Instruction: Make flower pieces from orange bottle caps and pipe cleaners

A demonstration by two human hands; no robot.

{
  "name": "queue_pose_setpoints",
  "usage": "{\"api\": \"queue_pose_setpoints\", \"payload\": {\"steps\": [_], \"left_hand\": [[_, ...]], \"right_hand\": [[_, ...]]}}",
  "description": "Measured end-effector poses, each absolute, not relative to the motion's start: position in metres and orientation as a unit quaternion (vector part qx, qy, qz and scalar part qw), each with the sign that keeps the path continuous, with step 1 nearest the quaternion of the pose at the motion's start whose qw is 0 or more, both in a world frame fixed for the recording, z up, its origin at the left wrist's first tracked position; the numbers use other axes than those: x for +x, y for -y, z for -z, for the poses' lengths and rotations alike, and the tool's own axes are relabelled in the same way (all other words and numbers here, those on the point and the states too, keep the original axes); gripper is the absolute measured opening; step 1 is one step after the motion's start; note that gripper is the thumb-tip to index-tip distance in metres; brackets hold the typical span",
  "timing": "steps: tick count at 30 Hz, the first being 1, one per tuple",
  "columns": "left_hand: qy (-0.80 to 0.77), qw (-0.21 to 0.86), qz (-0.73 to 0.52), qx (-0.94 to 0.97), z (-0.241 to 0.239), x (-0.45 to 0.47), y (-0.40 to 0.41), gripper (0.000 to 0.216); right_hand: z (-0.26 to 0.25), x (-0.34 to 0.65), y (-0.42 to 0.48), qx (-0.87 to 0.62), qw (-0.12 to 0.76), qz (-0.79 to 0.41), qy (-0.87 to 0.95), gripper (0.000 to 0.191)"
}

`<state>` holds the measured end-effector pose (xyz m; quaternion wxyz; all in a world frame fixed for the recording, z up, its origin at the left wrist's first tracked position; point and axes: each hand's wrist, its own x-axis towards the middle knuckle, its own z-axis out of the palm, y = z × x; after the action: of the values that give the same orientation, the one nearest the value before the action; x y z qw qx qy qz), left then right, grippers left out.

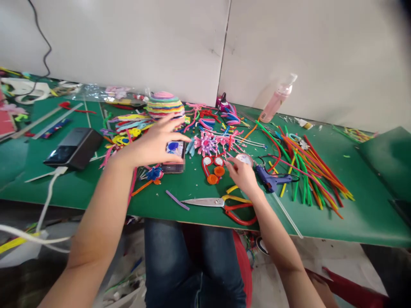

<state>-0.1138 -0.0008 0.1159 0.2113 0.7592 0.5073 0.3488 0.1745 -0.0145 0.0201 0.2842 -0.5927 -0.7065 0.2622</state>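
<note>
My left hand (156,143) hovers with spread fingers over a phone (174,167), partly covering it; no object is between the fingers. Beside the phone lie pink and purple pipe-cleaner flowers (207,144). My right hand (241,173) has its thumb and fingertips pinched together at the right of a red pipe-cleaner piece (204,167) with white discs and orange cups. Whatever the pinch holds is too small to make out. A round white-faced item (244,159) sits just behind that hand. Open scissors (205,202) with red and yellow handles lie in front, near a short purple pipe cleaner (177,200).
To the right are a blue glue gun (271,179) with a clear glue stick and a pile of coloured pipe cleaners (314,171). A pink pump bottle (278,100) and a striped dome (164,105) stand near the wall. A black device (75,147) with a white cable is left.
</note>
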Motion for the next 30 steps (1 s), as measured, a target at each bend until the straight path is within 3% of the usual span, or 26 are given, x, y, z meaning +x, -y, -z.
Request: {"api": "queue_pose_setpoints", "payload": {"steps": [4,7,10,14,30], "left_hand": [[-0.538,0.158,-0.341,0.754,-0.105,-0.135,0.016,0.042],[-0.556,0.049,-0.354,0.751,-0.06,-0.143,0.012,0.022],[-0.52,-0.035,-0.314,0.793,-0.012,-0.156,0.003,0.025],[-0.488,-0.013,-0.256,0.834,0.018,-0.171,0.0,0.033],[-0.494,0.026,-0.231,0.838,0.018,-0.174,0.001,0.04]], "right_hand": [[-0.026,0.176,0.02,-0.61,0.325,-0.192,0.696,0.038],[-0.023,0.174,0.021,-0.594,0.345,-0.168,0.707,0.036],[-0.016,0.172,0.02,-0.578,0.352,-0.146,0.721,0.033],[-0.01,0.169,0.02,-0.567,0.374,-0.133,0.721,0.026],[-0.009,0.168,0.02,-0.576,0.365,-0.151,0.716,0.026]]}}
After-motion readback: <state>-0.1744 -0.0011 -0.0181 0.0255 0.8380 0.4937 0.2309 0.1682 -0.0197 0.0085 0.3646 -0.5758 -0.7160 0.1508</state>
